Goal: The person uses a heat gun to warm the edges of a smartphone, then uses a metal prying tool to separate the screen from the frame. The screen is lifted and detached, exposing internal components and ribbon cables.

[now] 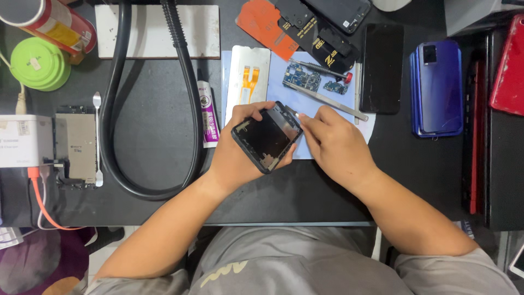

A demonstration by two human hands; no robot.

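While left hand (237, 158) grips opened phone (267, 137), right hand (333, 143) pinches its top edge.

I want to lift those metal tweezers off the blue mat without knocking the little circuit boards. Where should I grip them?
Probably pinch the tweezers at their right end, coming from the right. They lie flat and slanted on the blue mat, and the circuit boards sit just above their left half, while the right end juts toward the black phone, apart from them.

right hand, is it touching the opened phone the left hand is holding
Touching. In the head view the right hand has its fingertips pressed on the top corner of the opened phone, which the left hand grips from below; no gap shows.
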